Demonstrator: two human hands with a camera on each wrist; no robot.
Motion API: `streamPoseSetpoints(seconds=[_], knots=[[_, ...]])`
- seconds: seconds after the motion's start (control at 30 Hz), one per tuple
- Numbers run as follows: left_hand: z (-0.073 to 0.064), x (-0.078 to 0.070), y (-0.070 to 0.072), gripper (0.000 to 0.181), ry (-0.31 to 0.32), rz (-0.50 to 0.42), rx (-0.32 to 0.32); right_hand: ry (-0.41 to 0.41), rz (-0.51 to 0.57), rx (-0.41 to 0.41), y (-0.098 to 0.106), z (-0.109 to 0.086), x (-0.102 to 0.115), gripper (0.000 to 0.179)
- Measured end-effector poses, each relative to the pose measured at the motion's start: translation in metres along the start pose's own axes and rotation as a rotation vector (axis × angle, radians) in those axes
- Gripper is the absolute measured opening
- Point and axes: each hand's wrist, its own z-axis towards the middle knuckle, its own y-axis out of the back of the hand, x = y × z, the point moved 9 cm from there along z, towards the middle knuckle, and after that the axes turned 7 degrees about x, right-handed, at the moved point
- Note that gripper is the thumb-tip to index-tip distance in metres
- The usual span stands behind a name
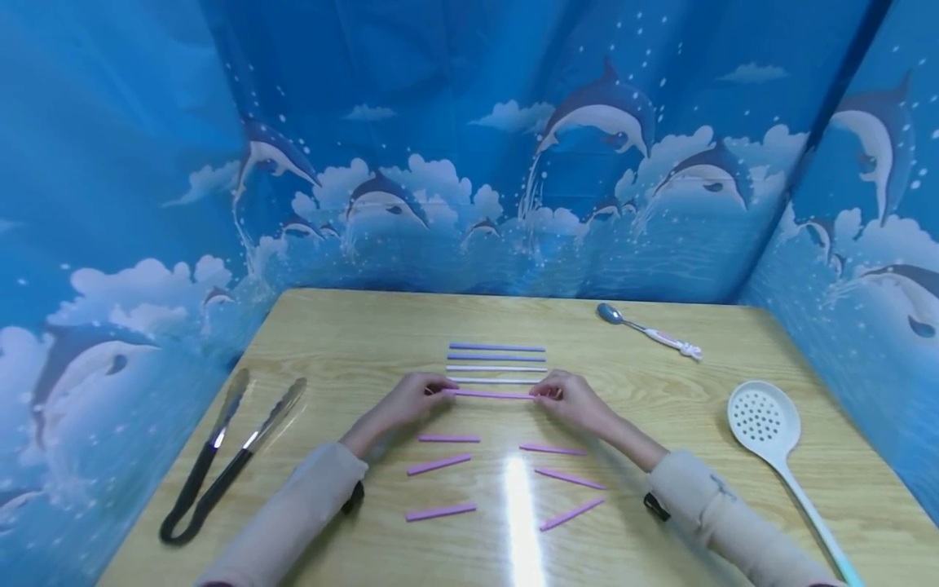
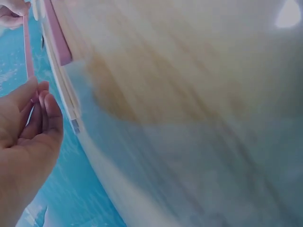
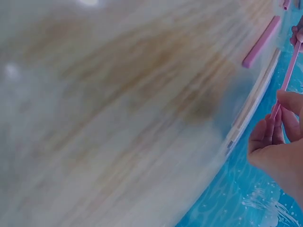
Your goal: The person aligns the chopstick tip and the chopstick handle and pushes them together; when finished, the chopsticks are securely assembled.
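One long pink stick (image 1: 493,395) stretches between the left hand (image 1: 412,399) and the right hand (image 1: 575,400) on my head feed. I see the left thumb and fingers pinching its left end and the right thumb and fingers pinching its right end; both wrist feeds show me the same hold. I can't tell from here whether its middle touches the table (image 1: 330,326). Just beyond the fingertips lie two white sticks (image 1: 496,381), and past those two blue-violet sticks (image 1: 496,358), all roughly parallel to the held one. On the near side of the fingers I count six short pink sticks (image 1: 449,439), three toward the left fingers and three toward the right, most of them aslant. Well out to the left of the left fingers I have black-handled tongs (image 1: 192,487), arms spread. Well to the right of the right fingers lies a white slotted ladle (image 1: 763,417); beyond those fingers, also rightward, a spoon (image 1: 663,338).
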Motion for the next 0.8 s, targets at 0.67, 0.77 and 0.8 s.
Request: streamPoseSetpoints(seconds=[0.67, 0.77, 0.8], knots=[[0.015, -0.006, -0.006, 0.013, -0.090, 0.142, -0.019, 0.025, -0.081, -0.031, -0.010, 0.013, -0.011, 0.005], [0.016, -0.006, -0.004, 0.015, -0.079, 0.148, -0.025, 0.014, -0.079, -0.035, -0.009, 0.015, -0.012, 0.005], [0.016, -0.007, -0.004, 0.015, -0.076, 0.151, -0.026, 0.014, -0.081, -0.035, -0.009, 0.016, -0.012, 0.005]])
